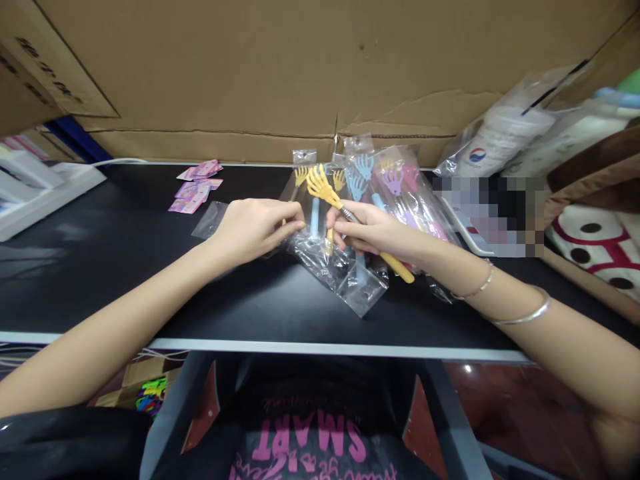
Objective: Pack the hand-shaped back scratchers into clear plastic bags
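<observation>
My right hand (367, 230) is closed around a yellow back scratcher (323, 187) with a hand-shaped head and a metal shaft. Its claw points up and left, and the yellow handle end sticks out below my palm. Left of it, my left hand (260, 227) is closed in a pinch on a clear plastic bag (210, 220), part of which shows beside the wrist. The fingers hide most of that bag. Beneath and behind both hands lie several bagged back scratchers, among them a blue one (365, 167) and a purple one (393, 179).
Small pink printed cards (193, 190) lie at the back left of the black table (125, 280). A white tray-like object (60, 200) is at far left. Bagged cups (510, 140) and a spotted cloth item (595, 247) stand right. Cardboard (300, 67) walls the back.
</observation>
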Tool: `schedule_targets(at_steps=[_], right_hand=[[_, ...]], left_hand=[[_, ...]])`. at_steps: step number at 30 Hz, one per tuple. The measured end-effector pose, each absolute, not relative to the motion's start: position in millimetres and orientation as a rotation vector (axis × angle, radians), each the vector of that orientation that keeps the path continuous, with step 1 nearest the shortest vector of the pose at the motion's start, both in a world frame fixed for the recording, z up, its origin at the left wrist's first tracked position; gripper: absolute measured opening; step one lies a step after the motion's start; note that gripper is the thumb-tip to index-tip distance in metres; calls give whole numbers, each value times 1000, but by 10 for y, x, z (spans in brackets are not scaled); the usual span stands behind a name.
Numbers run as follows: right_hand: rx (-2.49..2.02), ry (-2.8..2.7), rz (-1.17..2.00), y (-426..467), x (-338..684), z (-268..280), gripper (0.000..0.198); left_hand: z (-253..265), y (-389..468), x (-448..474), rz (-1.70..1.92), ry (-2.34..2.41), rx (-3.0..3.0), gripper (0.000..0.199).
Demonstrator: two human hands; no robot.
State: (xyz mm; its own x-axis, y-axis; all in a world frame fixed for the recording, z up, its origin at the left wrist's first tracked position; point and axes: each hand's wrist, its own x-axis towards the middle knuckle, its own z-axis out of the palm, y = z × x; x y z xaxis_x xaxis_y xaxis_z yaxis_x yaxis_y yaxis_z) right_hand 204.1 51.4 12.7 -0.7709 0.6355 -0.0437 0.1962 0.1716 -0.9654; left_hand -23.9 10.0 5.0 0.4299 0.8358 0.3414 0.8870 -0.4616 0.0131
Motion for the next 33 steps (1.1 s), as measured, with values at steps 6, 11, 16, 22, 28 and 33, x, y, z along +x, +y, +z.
schedule_targets(at_steps=[6,11,16,22,28,33], right_hand=[[-816,-2006,1661,491,2022,127,9],[-907,-1923,1630,475,1991,136,12],[-907,-1882,1694,450,1981,158,11],[-933,-1924,1657,486,1967,126,15],[-897,-1860,1751,487,1956,98,14],[-842,-1908,1729,531,1975,61,9]], left_hand=[[42,87,-219,-434,-1595,-2510,35],[54,73,-201,-449,-1695,-2517,31],[57,58,-195,-478,-1707,-2527,25],[94,60,-216,-555,-1733,-2495,27],[129,55,-222,-625,-1777,-2411,30],[108,66,-217,-682,-1811,-2367,30]])
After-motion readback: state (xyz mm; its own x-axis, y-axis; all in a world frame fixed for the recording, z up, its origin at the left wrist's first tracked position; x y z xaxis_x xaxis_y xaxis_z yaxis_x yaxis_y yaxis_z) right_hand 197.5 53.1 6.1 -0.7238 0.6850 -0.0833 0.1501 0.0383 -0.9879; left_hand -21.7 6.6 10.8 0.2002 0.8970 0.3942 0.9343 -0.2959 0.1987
